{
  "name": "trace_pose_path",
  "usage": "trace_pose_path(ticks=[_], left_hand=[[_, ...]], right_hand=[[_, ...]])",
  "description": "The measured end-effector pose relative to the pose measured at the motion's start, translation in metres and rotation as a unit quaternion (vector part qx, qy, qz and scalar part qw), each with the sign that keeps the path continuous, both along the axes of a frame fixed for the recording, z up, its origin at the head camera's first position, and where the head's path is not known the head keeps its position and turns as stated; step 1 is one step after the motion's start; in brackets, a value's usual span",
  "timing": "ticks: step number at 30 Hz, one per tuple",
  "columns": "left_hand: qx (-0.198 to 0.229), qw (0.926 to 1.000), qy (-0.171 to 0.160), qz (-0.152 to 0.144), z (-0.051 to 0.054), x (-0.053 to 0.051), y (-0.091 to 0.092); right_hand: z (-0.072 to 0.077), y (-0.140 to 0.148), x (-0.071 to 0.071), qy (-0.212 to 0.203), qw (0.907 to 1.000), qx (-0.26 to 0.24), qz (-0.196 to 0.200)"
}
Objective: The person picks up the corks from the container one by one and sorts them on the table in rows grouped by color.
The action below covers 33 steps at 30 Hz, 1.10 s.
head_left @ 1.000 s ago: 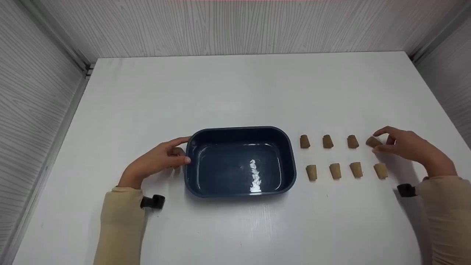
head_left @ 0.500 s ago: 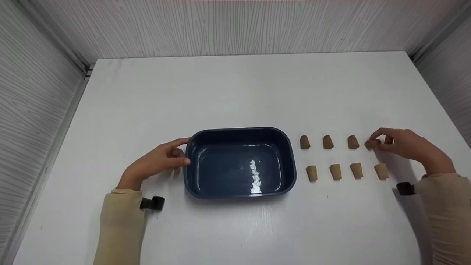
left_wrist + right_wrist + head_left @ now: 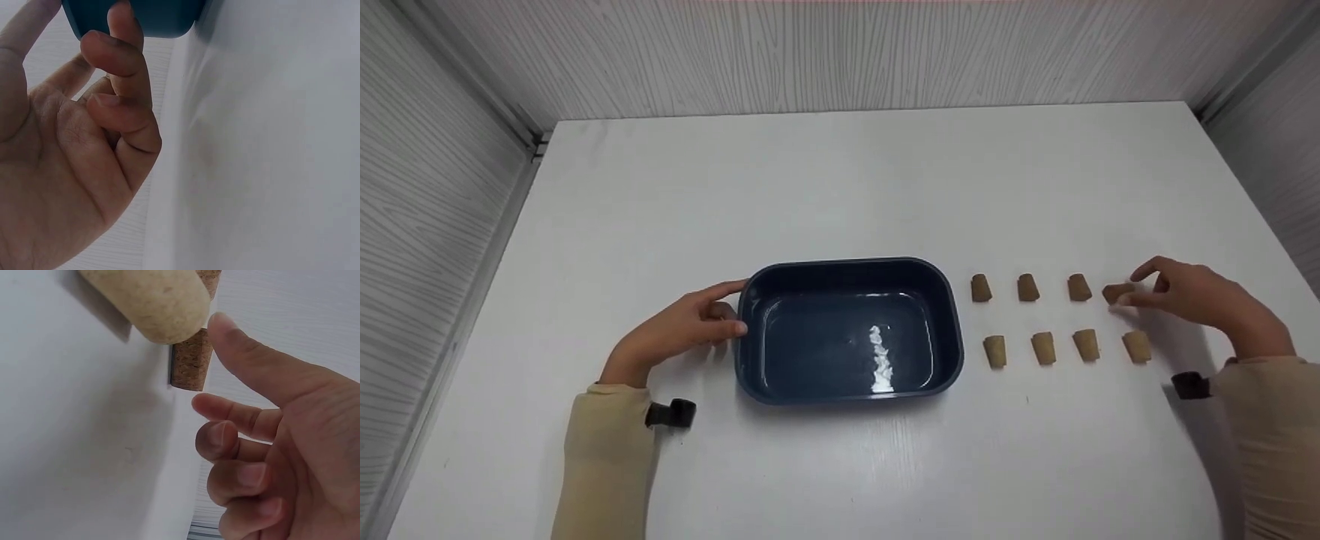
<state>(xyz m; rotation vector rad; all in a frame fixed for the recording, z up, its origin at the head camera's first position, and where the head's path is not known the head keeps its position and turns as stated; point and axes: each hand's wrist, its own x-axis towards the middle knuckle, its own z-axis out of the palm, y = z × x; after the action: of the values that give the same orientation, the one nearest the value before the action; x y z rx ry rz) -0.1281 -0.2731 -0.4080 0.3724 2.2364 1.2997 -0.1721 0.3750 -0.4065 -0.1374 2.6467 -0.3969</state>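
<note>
A dark blue rectangular tub point(image 3: 847, 345) stands mid-table in the head view. At its left end, my left hand point(image 3: 679, 326) touches the rim and side with thumb and forefinger extended; the left wrist view shows other fingers point(image 3: 132, 118) bent beside the tub's wall point(image 3: 169, 19). Over at the right, my right hand point(image 3: 1192, 296) has its thumb at a tilted brown cork stopper point(image 3: 1117, 292). Its forefinger is raised off that stopper. From the right wrist, the brown cork stopper point(image 3: 191, 363) appears between the spread thumb point(image 3: 242, 349) and forefinger, with the remaining fingers curled.
Several brown cork stoppers point(image 3: 1027, 288) continue the back row, leftward from the tilted one. A front row holds several paler tan stoppers point(image 3: 1086, 345). The white table point(image 3: 840, 187) ends at a wood-grain panel point(image 3: 840, 56) behind, with side panels left and right.
My right fingers turned the rightmost brown stopper to a more sideways lie. The forefinger has since lifted away from it and the hand shifted slightly right. My left hand stays put.
</note>
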Motion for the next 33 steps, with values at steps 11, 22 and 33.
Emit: trace_pose_path(ticks=[11,22,33], left_hand=[[0.003,1.0,-0.006,0.002,0.0013,-0.0024,0.001],[0.01,0.9999,0.0,-0.003,0.002,-0.0049,0.0014],[0.005,0.9999,-0.013,0.005,0.0027,-0.0036,0.002]], right_hand=[[-0.0003,-0.0065,-0.0034,-0.001,1.0,0.008,-0.005],[0.0022,-0.0008,-0.0002,0.034,0.9993,-0.015,0.01],[0.0032,0.0017,0.0017,0.057,0.9965,-0.025,0.056]])
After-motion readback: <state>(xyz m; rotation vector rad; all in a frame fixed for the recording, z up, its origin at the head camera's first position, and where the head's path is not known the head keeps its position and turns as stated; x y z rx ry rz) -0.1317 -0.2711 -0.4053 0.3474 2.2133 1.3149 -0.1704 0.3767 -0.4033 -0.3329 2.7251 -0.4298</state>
